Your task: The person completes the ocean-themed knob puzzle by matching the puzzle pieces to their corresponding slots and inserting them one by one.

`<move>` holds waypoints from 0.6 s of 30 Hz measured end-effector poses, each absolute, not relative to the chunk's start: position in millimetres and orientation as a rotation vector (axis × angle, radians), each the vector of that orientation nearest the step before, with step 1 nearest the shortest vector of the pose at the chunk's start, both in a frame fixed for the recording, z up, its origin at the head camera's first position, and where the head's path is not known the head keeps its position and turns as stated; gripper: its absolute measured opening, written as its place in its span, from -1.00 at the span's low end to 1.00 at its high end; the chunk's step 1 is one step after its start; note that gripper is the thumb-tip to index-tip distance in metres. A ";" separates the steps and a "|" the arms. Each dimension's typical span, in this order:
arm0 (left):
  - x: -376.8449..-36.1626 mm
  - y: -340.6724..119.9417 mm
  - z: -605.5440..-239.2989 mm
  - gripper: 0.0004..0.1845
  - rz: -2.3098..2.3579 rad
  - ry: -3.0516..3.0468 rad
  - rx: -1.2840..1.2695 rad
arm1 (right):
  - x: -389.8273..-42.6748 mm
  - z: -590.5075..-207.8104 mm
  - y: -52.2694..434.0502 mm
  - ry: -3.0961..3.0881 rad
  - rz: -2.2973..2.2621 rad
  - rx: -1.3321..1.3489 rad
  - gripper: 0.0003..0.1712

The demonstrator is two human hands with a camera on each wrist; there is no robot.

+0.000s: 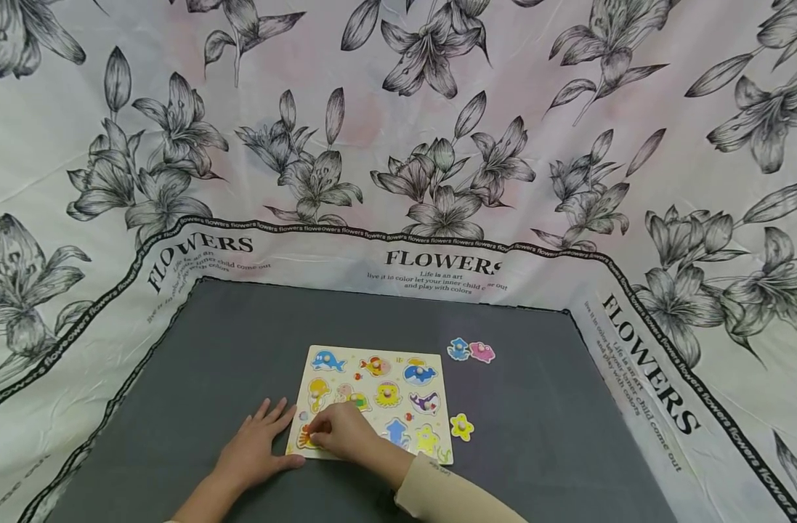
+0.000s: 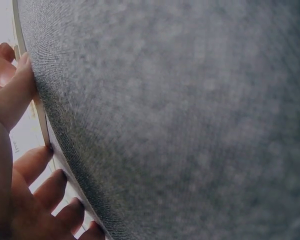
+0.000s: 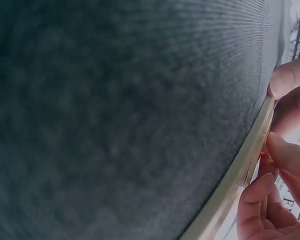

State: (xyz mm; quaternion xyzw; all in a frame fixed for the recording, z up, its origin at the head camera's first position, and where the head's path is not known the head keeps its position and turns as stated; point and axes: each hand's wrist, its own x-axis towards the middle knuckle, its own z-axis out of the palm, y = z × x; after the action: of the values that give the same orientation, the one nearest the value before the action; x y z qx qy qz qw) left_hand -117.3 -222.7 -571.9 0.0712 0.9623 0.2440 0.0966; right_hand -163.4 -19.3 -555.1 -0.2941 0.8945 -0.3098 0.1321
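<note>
From the head camera, a wooden puzzle board (image 1: 372, 396) lies on a grey mat (image 1: 208, 349). The left hand (image 1: 257, 447) rests flat beside the board's left edge, fingers spread and straight. The right hand (image 1: 342, 432) curls its fingers around an orange piece (image 1: 304, 438) at the board's lower left corner. A blue piece (image 1: 458, 349), a pink piece (image 1: 482, 352) and a yellow star (image 1: 461, 426) lie loose on the mat to the board's right.

The left wrist camera shows straight fingers (image 2: 37, 162) touching the board's edge (image 2: 42, 125).

The right wrist camera shows curled fingers (image 3: 290, 155) pinching at the board's rim (image 3: 250, 155); the piece itself is hidden.
</note>
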 end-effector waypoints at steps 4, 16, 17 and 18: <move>-117.4 -221.6 -569.6 0.14 0.721 2.841 0.200 | -163.9 -555.3 -20.0 2.607 -0.861 -0.889 -0.91; -120.7 -222.8 -575.2 0.15 0.705 2.852 0.214 | -168.7 -554.9 -21.1 2.570 -0.857 -0.860 -0.92; -120.3 -223.3 -575.5 0.15 0.708 2.850 0.209 | -168.7 -555.8 -21.5 2.568 -0.849 -0.866 -0.91; -119.8 -223.7 -575.6 0.15 0.707 2.849 0.205 | -168.6 -556.5 -21.8 2.570 -0.842 -0.878 -0.91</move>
State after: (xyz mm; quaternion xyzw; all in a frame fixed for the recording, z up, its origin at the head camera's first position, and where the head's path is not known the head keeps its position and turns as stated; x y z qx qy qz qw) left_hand -119.8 -223.7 -575.6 0.0692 0.9634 0.2392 0.0992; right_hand -168.6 -21.8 -556.5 -0.3054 0.8938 -0.2930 0.1486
